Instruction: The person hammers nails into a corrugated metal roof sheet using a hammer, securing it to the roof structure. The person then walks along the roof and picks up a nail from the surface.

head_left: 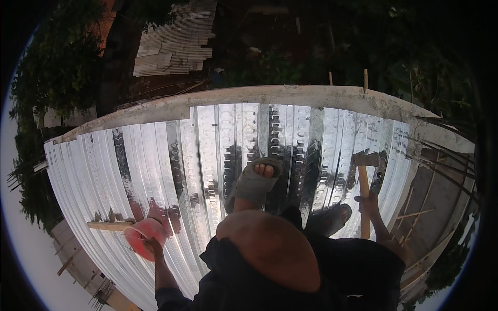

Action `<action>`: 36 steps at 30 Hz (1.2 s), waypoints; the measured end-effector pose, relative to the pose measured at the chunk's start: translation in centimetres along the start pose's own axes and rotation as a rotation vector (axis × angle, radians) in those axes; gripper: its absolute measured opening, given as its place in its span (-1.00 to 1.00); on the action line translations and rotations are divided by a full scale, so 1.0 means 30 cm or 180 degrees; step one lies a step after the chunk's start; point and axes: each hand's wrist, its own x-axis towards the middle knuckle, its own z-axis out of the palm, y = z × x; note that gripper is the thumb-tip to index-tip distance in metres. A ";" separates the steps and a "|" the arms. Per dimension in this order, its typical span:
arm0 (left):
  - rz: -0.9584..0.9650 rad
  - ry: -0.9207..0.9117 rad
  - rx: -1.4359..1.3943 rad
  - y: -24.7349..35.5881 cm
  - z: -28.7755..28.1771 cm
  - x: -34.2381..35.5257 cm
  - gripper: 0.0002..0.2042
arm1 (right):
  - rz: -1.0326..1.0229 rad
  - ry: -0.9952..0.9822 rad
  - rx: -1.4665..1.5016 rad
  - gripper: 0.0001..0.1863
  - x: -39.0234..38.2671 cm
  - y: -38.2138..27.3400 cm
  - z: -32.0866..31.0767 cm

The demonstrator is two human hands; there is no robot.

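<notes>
Clasping red bucket (pixel 147 231) (contents unclear) with left hand (pixel 153 250); right hand (pixel 370 205) clamped on wooden-handled tool (pixel 363 180).

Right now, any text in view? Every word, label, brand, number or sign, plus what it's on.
None readable: no lettering shows on the bucket, axe, metal roof or sandals.
The yard beyond is too dark to tell.

The bucket (pixel 149 229) is left of the tool (pixel 363 181).
</notes>
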 end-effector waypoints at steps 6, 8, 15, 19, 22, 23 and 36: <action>0.0099 -0.0781 0.0813 0.509 -0.300 -0.018 -0.77 | 0.0039 -0.0036 0.0317 -0.86 0.019 0.030 0.037; 0.0586 -0.0647 0.0986 0.608 -0.384 0.026 -0.82 | 0.0061 0.0024 0.0063 -0.82 0.006 -0.001 0.088; 0.1839 -0.0554 0.0635 0.794 -0.463 0.122 -0.87 | -0.0234 0.0039 -0.0100 -0.73 -0.070 -0.065 0.091; 0.1599 -0.0332 0.0222 0.820 -0.547 0.060 -0.89 | -0.0081 -0.0158 -0.0112 -0.81 0.002 -0.027 0.058; 0.1231 -0.0392 -0.0154 0.871 -0.464 -0.069 -0.88 | -0.0187 -0.0048 -0.0247 -0.83 -0.047 -0.101 0.074; 0.1571 -0.0320 -0.0274 0.906 -0.471 -0.112 -0.87 | -0.0203 -0.0027 -0.0206 -0.83 -0.028 -0.094 0.085; -0.0504 -0.1503 -0.3053 0.872 -0.415 -0.336 -0.73 | 0.0035 0.0192 -0.0184 -0.83 0.035 -0.103 0.107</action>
